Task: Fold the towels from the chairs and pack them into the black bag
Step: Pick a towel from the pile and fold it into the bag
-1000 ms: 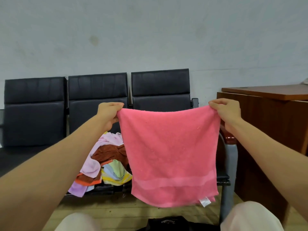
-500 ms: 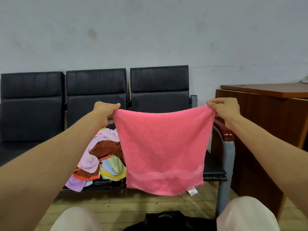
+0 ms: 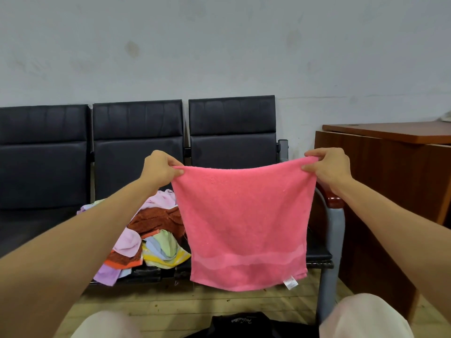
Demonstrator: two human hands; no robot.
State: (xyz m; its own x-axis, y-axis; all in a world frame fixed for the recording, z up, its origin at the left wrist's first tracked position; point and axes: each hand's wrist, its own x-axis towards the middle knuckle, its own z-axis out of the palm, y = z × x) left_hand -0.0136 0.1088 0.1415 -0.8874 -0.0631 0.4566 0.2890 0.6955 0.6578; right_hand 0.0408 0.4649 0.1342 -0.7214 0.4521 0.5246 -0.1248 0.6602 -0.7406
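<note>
Holding the pink towel (image 3: 244, 220) up in the air before the chairs (image 3: 136, 147) by its two top corners, hanging open and flat, with the white label at the lower right corner. Pinching one corner in the left hand (image 3: 158, 168), fingers (image 3: 176, 164) curled tight on the hem, and pinching the other in the right hand (image 3: 329, 168) the same way. Sagging a little along the top edge between the two grips. Probably setting up the first fold: pulling the hem a touch tauter, then bringing corner to corner, matching the side edges squarely and using the hanging weight for smoothing the cloth. Leaving the unfolded pile of towels (image 3: 146, 240) on the middle seat for later, and aiming afterwards for the black bag (image 3: 241, 324) on the floor between the knees.
</note>
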